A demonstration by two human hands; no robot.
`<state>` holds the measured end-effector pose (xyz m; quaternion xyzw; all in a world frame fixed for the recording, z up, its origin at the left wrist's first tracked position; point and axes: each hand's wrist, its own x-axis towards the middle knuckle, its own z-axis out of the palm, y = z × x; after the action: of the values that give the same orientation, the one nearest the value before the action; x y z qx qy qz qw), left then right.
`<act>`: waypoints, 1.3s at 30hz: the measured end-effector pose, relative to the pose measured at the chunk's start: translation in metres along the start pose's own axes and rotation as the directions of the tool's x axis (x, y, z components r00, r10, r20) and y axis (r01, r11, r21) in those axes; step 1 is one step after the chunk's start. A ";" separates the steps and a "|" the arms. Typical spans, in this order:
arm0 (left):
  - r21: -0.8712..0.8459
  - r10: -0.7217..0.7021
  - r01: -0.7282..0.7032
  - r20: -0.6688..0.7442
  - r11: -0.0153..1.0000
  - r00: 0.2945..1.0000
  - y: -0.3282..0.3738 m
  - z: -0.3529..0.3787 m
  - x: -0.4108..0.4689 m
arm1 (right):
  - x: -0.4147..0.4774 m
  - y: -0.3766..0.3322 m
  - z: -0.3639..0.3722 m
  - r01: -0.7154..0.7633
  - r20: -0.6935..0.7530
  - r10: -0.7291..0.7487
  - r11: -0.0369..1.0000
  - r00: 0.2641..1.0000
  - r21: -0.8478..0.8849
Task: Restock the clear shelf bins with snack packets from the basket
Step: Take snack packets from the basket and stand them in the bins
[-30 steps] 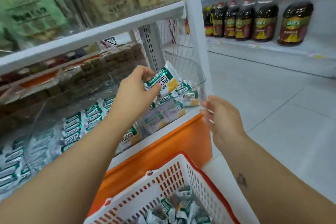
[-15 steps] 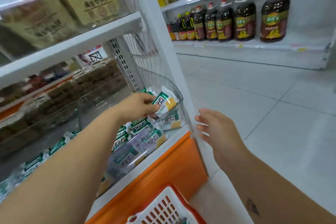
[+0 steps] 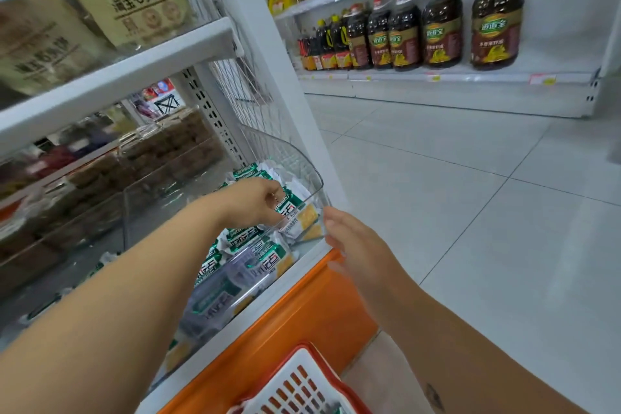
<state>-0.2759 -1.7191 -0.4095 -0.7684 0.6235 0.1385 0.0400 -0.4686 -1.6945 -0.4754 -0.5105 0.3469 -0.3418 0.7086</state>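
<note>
A clear shelf bin (image 3: 304,165) at the shelf's right end holds several green, white and yellow snack packets (image 3: 255,255). My left hand (image 3: 250,202) reaches down into it, fingers curled on one snack packet (image 3: 295,215) lying at the top of the pile. My right hand (image 3: 353,242) is at the bin's front right corner, fingers fairly straight and touching its clear wall. The white basket with a red rim (image 3: 302,383) shows at the bottom edge, its contents mostly out of frame.
A white shelf board (image 3: 111,84) hangs just above the bin, with big bagged goods on it. Brown packaged goods (image 3: 161,151) sit deeper left. An orange base panel (image 3: 302,316) runs below. Oil bottles (image 3: 440,30) line the far shelf across a grey tiled floor (image 3: 470,212).
My left hand has lowered the packet deeper into the bin. My right hand has come up to the bin's corner. The view has turned right and up, so less of the basket shows.
</note>
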 end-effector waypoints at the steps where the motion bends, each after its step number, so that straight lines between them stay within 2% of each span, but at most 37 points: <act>1: 0.039 0.010 -0.010 0.002 0.999 1.000 0.000 0.000 0.002 | -0.001 0.000 0.003 0.016 0.013 -0.016 0.999 1.000 -0.029; 7: 0.157 0.037 -0.044 0.050 0.987 0.998 -0.001 -0.004 0.003 | 0.003 0.007 0.004 0.110 0.087 -0.088 0.952 0.992 -0.287; 10: 0.104 0.062 -0.070 0.072 0.992 0.995 -0.004 0.001 0.003 | 0.005 0.010 0.002 0.093 0.089 -0.072 0.960 0.993 -0.263; 13: 0.015 0.092 -0.092 0.023 0.996 0.995 -0.006 0.005 0.001 | 0.004 0.011 0.005 0.034 0.081 -0.023 0.989 0.996 -0.146; 16: -0.018 0.144 -0.144 -0.017 0.989 0.989 -0.011 0.009 0.002 | 0.005 0.014 0.009 0.026 0.108 -0.011 0.991 0.994 -0.135; 21: -0.066 0.100 -0.100 0.000 0.993 0.995 -0.011 0.010 0.006 | 0.007 0.013 0.014 -0.085 0.107 0.085 0.996 0.991 0.001; 30: 0.089 0.064 -0.062 -0.021 0.994 0.998 0.006 0.015 0.028 | 0.012 0.012 0.018 -0.167 0.131 0.155 0.982 0.979 0.084; 33: 0.027 0.053 -0.052 -0.008 0.998 0.999 0.002 0.017 0.030 | 0.008 0.019 0.014 -0.061 0.138 0.056 0.998 0.989 0.030; 35: -0.071 0.056 -0.056 0.007 0.996 0.998 0.001 0.014 0.023 | 0.006 0.023 0.011 0.007 0.136 -0.005 1.000 0.991 -0.016; 37: -0.203 0.051 -0.049 0.005 0.978 0.999 -0.001 0.010 0.011 | 0.006 0.026 0.010 0.016 0.136 -0.009 0.999 0.991 -0.050; 39: -0.280 0.021 -0.038 -0.063 0.959 0.998 0.000 0.007 -0.008 | 0.005 0.023 0.011 0.012 0.122 -0.007 0.999 0.993 -0.047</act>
<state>-0.2781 -1.7101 -0.4142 -0.7607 0.6099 0.2032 -0.0902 -0.4538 -1.6876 -0.4954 -0.5487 0.3086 -0.3052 0.7146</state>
